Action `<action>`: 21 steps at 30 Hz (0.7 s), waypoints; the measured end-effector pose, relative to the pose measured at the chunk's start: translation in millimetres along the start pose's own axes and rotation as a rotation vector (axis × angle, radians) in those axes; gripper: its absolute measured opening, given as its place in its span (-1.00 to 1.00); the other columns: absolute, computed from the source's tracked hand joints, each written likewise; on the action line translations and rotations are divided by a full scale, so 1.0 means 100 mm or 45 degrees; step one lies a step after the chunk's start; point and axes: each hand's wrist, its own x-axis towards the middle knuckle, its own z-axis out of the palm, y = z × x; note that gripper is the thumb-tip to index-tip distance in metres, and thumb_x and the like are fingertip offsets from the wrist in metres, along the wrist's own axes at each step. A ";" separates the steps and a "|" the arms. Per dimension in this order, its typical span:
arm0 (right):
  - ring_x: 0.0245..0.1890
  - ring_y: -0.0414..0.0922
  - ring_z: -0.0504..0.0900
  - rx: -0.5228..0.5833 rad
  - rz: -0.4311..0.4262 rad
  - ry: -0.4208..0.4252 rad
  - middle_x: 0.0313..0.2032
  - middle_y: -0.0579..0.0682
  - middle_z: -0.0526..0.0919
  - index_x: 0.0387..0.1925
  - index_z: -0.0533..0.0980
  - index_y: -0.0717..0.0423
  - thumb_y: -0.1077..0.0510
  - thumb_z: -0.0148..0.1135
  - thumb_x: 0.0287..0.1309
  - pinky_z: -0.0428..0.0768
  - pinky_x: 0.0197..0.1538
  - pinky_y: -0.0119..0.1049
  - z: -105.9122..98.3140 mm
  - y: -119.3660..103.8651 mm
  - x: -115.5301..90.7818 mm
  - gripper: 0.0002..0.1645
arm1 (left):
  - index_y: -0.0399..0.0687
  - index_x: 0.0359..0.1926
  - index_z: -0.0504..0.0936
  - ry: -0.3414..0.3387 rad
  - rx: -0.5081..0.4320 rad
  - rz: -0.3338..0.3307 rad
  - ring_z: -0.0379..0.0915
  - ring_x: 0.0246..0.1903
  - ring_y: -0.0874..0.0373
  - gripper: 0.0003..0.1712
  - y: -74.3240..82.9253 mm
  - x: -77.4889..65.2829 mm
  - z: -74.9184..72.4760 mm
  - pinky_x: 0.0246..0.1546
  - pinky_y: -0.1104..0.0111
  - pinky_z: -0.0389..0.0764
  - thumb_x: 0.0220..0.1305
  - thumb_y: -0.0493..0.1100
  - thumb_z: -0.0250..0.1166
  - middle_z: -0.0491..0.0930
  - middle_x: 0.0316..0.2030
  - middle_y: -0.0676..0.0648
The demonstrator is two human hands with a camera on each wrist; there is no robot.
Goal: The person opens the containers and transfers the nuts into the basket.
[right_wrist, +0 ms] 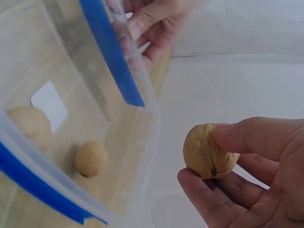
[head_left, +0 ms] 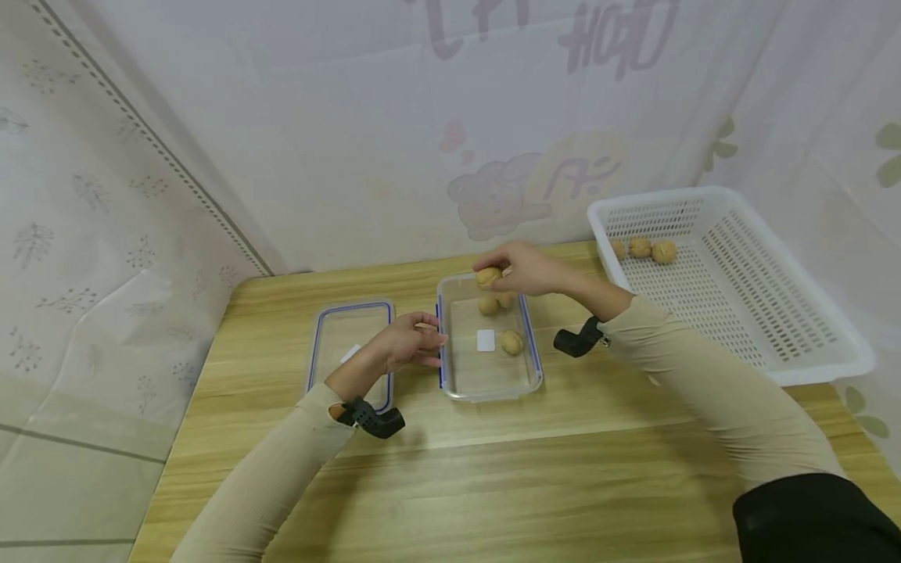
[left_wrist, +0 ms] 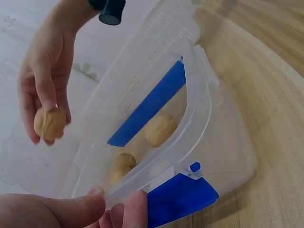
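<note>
A walnut [right_wrist: 211,151] is pinched between the thumb and fingers of my right hand [head_left: 529,270], above the far end of a clear plastic box [head_left: 468,383] with blue side latches. Three walnuts lie inside the box: one [head_left: 511,342] near a white label [head_left: 486,340], two [head_left: 489,305] together at the far end. My left hand [head_left: 408,342] is at the box's left side, its fingertips [left_wrist: 135,209] touching the wall by a blue latch [left_wrist: 183,199].
Left of the box lies a clear lid [head_left: 331,328] with a blue seal, partly under my left forearm. A white perforated basket [head_left: 704,195] with several walnuts [head_left: 651,249] along its left side stands at the right. A printed curtain [head_left: 352,156] hangs behind the wooden table [head_left: 457,485].
</note>
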 end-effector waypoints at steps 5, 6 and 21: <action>0.22 0.16 0.53 0.017 0.021 0.025 0.24 0.26 0.55 0.28 0.48 0.35 0.33 0.26 0.32 0.59 0.30 0.02 -0.16 -0.01 -0.15 -0.49 | -0.38 0.30 0.23 -0.008 0.014 -0.001 0.52 -0.26 0.15 -0.54 0.01 0.00 0.01 -0.26 0.33 0.82 0.46 -0.47 0.12 0.45 -0.02 -0.24; 0.23 0.16 0.53 0.022 0.030 0.032 0.24 0.25 0.55 0.28 0.48 0.34 0.33 0.26 0.33 0.60 0.29 0.01 -0.19 0.00 -0.18 -0.49 | -0.38 0.30 0.23 -0.011 0.021 0.002 0.52 -0.26 0.14 -0.53 0.02 0.00 0.01 -0.26 0.32 0.82 0.46 -0.48 0.12 0.45 -0.02 -0.24; 0.25 0.15 0.50 0.028 0.136 0.180 0.23 0.22 0.57 0.29 0.50 0.26 0.30 0.26 0.36 0.55 0.33 0.10 -0.66 0.14 -0.63 -0.50 | -0.43 0.29 0.20 -0.032 0.053 0.042 0.51 -0.32 0.14 -0.51 0.02 -0.01 0.01 -0.24 0.33 0.82 0.43 -0.44 0.13 0.42 -0.16 -0.17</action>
